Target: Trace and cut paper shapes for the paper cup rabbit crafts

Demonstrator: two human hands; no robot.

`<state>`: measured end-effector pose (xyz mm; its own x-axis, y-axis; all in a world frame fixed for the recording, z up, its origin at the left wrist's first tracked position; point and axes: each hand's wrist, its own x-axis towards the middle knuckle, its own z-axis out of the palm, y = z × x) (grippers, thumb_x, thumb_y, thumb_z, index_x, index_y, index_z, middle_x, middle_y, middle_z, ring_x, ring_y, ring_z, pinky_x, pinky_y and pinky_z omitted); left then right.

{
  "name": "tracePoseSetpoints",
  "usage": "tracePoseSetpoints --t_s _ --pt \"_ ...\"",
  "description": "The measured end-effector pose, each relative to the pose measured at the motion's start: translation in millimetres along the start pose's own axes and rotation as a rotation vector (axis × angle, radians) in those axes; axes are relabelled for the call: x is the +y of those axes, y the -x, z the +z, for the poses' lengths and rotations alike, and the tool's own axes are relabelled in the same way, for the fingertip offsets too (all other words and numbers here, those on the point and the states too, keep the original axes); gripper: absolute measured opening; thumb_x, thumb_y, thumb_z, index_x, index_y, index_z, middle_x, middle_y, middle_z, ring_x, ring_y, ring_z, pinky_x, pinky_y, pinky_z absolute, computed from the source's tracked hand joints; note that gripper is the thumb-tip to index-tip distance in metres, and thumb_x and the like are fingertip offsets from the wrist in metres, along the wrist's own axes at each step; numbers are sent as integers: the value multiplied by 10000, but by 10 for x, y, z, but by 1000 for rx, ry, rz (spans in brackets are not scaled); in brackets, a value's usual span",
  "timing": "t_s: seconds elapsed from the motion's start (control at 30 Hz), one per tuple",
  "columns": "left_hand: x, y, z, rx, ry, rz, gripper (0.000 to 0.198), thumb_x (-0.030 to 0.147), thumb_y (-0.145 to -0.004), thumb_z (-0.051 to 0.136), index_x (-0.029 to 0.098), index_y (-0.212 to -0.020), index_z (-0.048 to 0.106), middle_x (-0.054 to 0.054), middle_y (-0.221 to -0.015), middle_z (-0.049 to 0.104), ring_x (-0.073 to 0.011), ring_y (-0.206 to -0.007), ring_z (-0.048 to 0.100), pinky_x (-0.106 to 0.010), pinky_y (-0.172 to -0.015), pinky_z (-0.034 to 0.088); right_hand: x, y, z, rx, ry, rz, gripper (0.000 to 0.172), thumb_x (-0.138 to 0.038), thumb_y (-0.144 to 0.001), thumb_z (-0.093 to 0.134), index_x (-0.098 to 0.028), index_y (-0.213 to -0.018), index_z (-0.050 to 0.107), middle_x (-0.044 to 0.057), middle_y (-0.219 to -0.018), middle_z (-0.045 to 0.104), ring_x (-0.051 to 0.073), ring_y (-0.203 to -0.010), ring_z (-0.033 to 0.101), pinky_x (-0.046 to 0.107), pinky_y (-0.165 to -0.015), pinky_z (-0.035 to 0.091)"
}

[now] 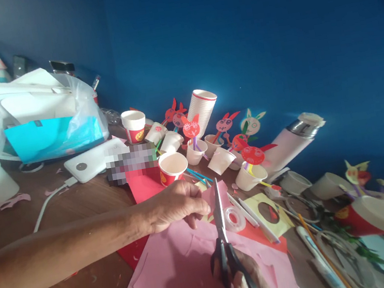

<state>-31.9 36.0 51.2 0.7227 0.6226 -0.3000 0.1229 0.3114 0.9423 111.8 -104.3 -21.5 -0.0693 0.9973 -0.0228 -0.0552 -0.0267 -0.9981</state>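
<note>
Cutting something there? What's the left hand (175, 208) doing?

Pinching a flap of pink paper (215, 196) right beside the blades, fingers curled and pressed together on it, thumb out of sight.

And the right hand (247, 284)?

Low down at the black-handled scissors (223, 237), fingers mostly hidden behind the handles, so I can't tell how they sit. The blades stand nearly closed, tips up, at the flap.

Where's the rest of the paper?

A big pink sheet (186, 282) lies on the wooden table (61, 220), over a red paper (143, 184). Whether the flap joins it, I can't tell.

Any room to move?

Plenty of bare wood left of the sheet, under the left forearm. The right side's tight: a roll of clear tape (234, 219) and a yellow card (280, 212) sit just past the blades, with paper cups (251, 178) crowded behind them
</note>
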Motion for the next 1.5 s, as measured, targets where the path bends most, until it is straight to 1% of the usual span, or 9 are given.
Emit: tracePoseSetpoints --t_s 0.27,0.4,0.53,0.7,0.93,1.17,1.27,1.37,1.5 --pt "31 50 50 6 16 -18 146 246 -555 626 117 -562 558 34 -475 516 -77 -449 481 -221 -471 442 -57 -8 7 -14 49 -50 560 -740 -694 482 -186 -627 532 -11 -507 474 100 -438 428 212 -418 366" --pt "28 45 51 11 10 -28 146 241 -553 630 119 -552 549 36 -469 515 -75 -443 478 -224 -467 449 -63 -3 -7 -16 76 -71 544 -714 -725 475 -182 -634 543 -7 -495 487 98 -435 420 208 -416 346" --pt "14 40 45 12 24 -24 139 238 -574 627 124 -567 548 40 -475 510 -74 -443 468 -234 -465 453 -51 -4 -10 -13 76 -66 560 -727 -713 479 -176 -638 549 -10 -490 484 98 -431 427 205 -407 333" --pt "-7 38 47 5 32 -29 116 216 -591 619 126 -572 547 42 -478 502 -72 -439 455 -232 -454 442 -68 -7 4 -12 59 -82 551 -717 -722 479 -179 -662 581 8 -516 507 117 -476 444 213 -421 349" --pt "-11 32 59 17 10 -37 147 237 -595 623 130 -564 526 39 -494 499 -80 -451 466 -249 -463 450 -100 17 5 6 58 -29 527 -708 -717 490 -189 -677 572 -8 -510 484 115 -445 435 225 -430 346" --pt "-5 56 82 35 3 -33 136 212 -595 597 138 -549 493 42 -503 481 -82 -470 452 -255 -472 451 -97 -6 6 13 79 -10 596 -766 -668 484 -177 -639 570 8 -534 506 113 -460 451 228 -436 359" --pt "-13 59 85 36 6 -32 125 205 -592 598 138 -553 500 36 -508 487 -90 -481 460 -249 -458 443 -97 -9 12 2 58 -12 579 -752 -686 479 -180 -645 556 -4 -521 490 106 -442 441 225 -428 342" --pt "-5 59 89 41 5 -39 122 206 -587 602 135 -551 510 34 -502 485 -91 -478 460 -235 -435 426 -93 -4 9 12 81 -45 557 -729 -722 458 -186 -647 557 -13 -489 472 107 -421 427 226 -417 319" --pt "18 63 93 29 13 -26 123 214 -592 609 134 -557 523 38 -505 479 -86 -489 455 -232 -444 440 -92 0 -6 11 108 -41 555 -734 -717 457 -193 -635 550 -16 -444 471 115 -404 437 226 -402 324"
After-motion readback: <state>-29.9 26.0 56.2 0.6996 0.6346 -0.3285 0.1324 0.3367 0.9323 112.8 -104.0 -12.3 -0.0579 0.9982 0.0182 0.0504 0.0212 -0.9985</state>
